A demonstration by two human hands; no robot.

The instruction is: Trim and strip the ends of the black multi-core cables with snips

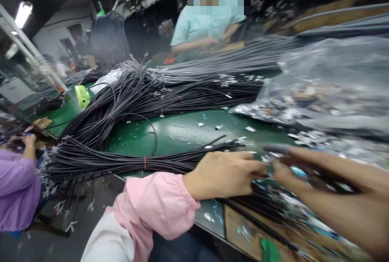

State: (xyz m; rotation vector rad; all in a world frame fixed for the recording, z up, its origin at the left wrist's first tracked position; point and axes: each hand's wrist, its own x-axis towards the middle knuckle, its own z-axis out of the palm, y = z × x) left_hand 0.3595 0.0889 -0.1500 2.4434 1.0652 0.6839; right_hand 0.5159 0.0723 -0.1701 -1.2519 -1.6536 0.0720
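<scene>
My left hand (225, 175), in a pink sleeve cuff, is closed with its fingertips pinched around a cable end; the grip itself is mostly hidden. Beneath and behind it lies a bundle of black cables (121, 160), tied with a red band. Just right of those fingertips is my right hand (331, 189), blurred by motion, thumb and forefinger apart and a dark covering on the forefinger's tip. Below both hands, more black cables (258, 223) end in thin coloured wires (300, 209). Silver foil scraps (319, 138) lie behind the right hand.
Across the green table (182, 128) run more black cable bundles (100, 120) and grey cables (212, 63). A clear plastic bag (337, 79) with scraps fills the right. A small green fan (82, 96) stands left. One person (206, 27) sits opposite; another in purple (18, 189) is left.
</scene>
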